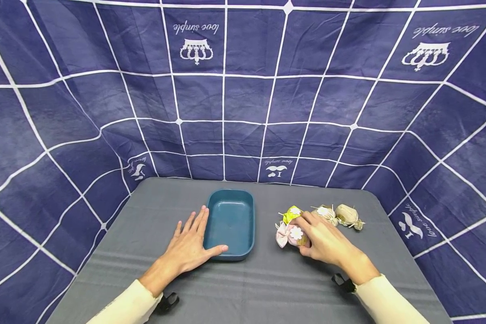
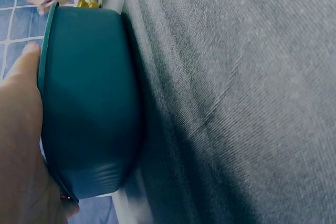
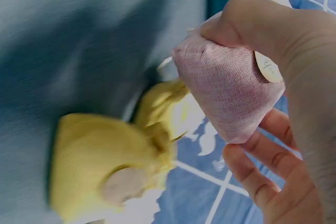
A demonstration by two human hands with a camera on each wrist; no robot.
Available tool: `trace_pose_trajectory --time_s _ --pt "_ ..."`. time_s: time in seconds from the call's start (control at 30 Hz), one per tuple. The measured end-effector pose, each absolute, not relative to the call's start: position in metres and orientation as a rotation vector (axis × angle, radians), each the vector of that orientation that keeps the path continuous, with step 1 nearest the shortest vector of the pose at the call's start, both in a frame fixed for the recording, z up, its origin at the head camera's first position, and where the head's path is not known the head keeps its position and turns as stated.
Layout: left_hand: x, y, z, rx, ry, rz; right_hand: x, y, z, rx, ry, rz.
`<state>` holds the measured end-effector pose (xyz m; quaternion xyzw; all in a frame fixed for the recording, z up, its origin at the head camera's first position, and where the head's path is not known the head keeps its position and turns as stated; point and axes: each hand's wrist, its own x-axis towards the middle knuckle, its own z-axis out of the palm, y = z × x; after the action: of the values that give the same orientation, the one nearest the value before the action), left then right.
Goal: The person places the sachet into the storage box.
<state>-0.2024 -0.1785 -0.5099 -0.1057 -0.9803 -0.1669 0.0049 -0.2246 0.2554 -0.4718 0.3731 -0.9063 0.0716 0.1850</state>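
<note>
My right hand [image 1: 324,238] pinches a pink drawstring sachet [image 3: 226,85] with a white flower, thumb on one side and fingers on the other. In the right wrist view the sachet appears raised off the table. Just behind it in the head view lies a yellow sachet [image 1: 290,216]. My left hand [image 1: 190,245] lies along the left rim of a blue rectangular tray [image 1: 231,258], fingers straight and spread, thumb across the near corner. The tray's outer side [image 2: 89,87] fills much of the left wrist view.
Beyond my right hand are a cream sachet [image 1: 330,215] with a white flower and a tan sachet [image 1: 348,216]. A grey cloth [image 1: 259,292] covers the table. Blue cloth with white grid lines [image 1: 247,99] hangs behind and at both sides.
</note>
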Motion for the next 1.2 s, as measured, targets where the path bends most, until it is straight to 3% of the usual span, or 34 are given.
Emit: trace_pose_trajectory --time_s 0.67,1.2 --pt "-0.203 -0.182 -0.505 -0.398 -3.091 -0.562 -0.275 0.153 -0.418 1.124 -2.563 0.418" --pt "-0.203 -0.182 -0.506 -0.398 -3.104 -0.544 -0.317 0.075 -0.422 1.176 -2.729 0.410"
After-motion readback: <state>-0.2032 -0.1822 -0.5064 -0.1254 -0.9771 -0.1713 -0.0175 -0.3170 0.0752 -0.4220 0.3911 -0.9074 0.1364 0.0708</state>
